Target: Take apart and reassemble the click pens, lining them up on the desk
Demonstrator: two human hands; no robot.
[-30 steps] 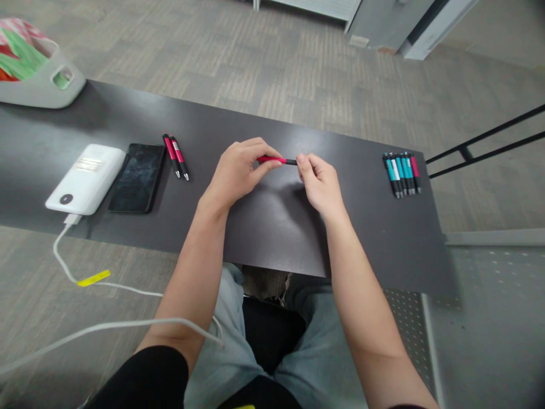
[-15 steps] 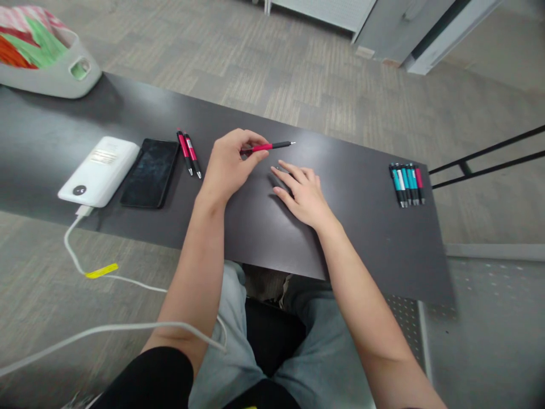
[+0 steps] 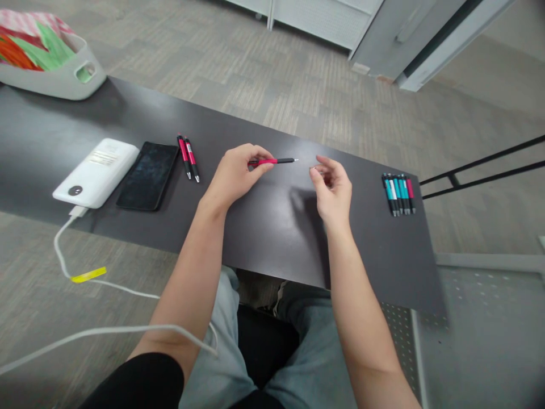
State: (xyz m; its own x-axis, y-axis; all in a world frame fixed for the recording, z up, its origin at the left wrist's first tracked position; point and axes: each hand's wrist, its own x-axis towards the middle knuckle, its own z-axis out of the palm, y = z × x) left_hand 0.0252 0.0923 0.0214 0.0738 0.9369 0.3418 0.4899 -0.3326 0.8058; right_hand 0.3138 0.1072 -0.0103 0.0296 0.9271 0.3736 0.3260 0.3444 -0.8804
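My left hand (image 3: 240, 173) pinches a red and black pen (image 3: 283, 161) between thumb and fingers, above the dark table. The pen lies nearly level and points right, with a thin, pale refill tip bare at its end. To the right of that tip, my right hand (image 3: 334, 184) is raised with thumb and fingers curled together. Something tiny seems to sit at its thumb tip, too small to name. Two more red and black pens (image 3: 188, 159) lie side by side to the left of my left hand.
At the table's right end lies a row of several teal, white and red pens (image 3: 398, 194). On the left are a black phone (image 3: 148, 176) and a white power bank (image 3: 96, 173) with a white cable (image 3: 62, 250). A pale basket (image 3: 85, 85) holding colourful items stands far left.
My right hand has lifted off the table and moved right, its spread fingers now curled in. The small thing beneath its fingertips no longer shows on the table. My left hand still holds the pen.
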